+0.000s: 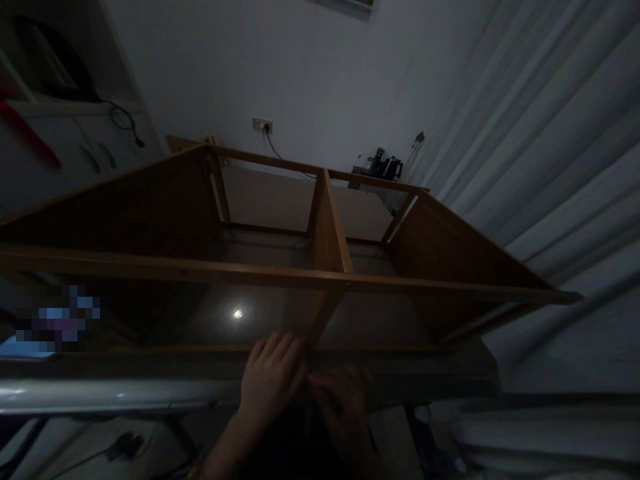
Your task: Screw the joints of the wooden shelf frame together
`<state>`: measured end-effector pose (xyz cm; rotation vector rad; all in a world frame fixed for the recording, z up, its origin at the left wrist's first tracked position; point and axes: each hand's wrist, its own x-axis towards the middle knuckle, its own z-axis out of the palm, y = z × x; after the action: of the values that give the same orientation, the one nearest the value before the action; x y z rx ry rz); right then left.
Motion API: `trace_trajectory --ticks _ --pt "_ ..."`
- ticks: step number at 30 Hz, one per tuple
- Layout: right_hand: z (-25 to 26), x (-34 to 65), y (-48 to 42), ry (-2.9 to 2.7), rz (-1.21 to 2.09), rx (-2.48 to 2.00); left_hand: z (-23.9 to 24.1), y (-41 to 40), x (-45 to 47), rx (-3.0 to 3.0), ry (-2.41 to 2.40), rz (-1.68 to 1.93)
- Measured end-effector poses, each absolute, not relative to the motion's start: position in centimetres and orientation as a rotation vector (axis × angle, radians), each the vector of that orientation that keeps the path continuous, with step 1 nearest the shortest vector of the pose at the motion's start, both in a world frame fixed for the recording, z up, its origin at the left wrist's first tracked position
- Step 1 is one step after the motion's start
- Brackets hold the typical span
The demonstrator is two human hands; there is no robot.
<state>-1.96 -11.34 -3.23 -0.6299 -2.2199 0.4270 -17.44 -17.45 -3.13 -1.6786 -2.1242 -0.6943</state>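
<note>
A brown wooden cabinet frame lies open-side up across a dark glossy table, with a centre divider splitting it in two bays. My left hand rests at the frame's near bottom edge, just below the divider, with fingers curled together against the wood. My right hand is right beside it, in deep shadow, fingers bent toward the same spot. Whether either hand holds a small part is hidden by the dark.
White curtains hang along the right. A wall socket with a cable and a dark appliance sit behind the frame. A white cupboard stands at the left. Cables lie on the floor.
</note>
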Motion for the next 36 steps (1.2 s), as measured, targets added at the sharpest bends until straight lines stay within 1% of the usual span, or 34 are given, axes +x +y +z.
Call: trace_trajectory --ticks 4,10,26,36 --pt "-3.7 -1.3 -11.1 -2.244 0.47 -0.636 -2.9 -17.4 -17.5 -1.674 -2.108 -0.704" --pt "-4.3 -1.1 -11.1 -2.114 0.435 -0.721 -3.1 -17.5 -17.6 -1.693 -2.123 -0.699" --pt "-3.7 -1.4 -11.1 -2.161 0.371 -0.594 -3.3 -17.5 -17.5 -1.674 -2.158 -0.702" --pt "-5.0 -1.5 -10.7 -2.139 0.405 -0.505 -2.6 -17.5 -17.6 -1.669 -2.111 -0.669"
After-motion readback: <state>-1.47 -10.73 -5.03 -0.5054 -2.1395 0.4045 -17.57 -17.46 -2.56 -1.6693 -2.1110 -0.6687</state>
